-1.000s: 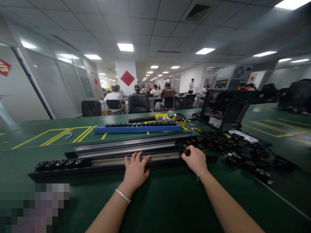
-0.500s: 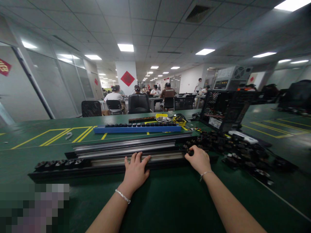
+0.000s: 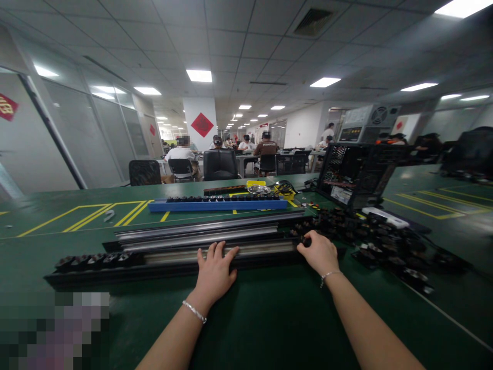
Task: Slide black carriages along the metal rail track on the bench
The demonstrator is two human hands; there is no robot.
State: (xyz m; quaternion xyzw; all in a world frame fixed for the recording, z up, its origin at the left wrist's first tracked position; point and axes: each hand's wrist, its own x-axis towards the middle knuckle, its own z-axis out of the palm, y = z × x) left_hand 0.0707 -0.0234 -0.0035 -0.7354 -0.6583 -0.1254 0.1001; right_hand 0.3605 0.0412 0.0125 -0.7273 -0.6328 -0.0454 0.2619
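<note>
Nearest to me on the green table lies a long black rail with a pale metal strip along its channel. A row of several small black parts fills its left end. My left hand rests on the rail's middle, fingers spread and holding nothing. Toward the right end, my right hand has thumb and forefinger pinched on a small black part; the fingers hide most of it. Two more rails lie just behind, parallel to this one.
A pile of loose black parts spreads to the right. Behind it stands an open computer case. Farther back, a blue rail carries a row of dark parts, with a yellow tray beyond. Seated people work in the background.
My right hand has slid slightly to the right along the rail, still pinched. My left hand has stayed in place. A standing person in the background has moved right.
</note>
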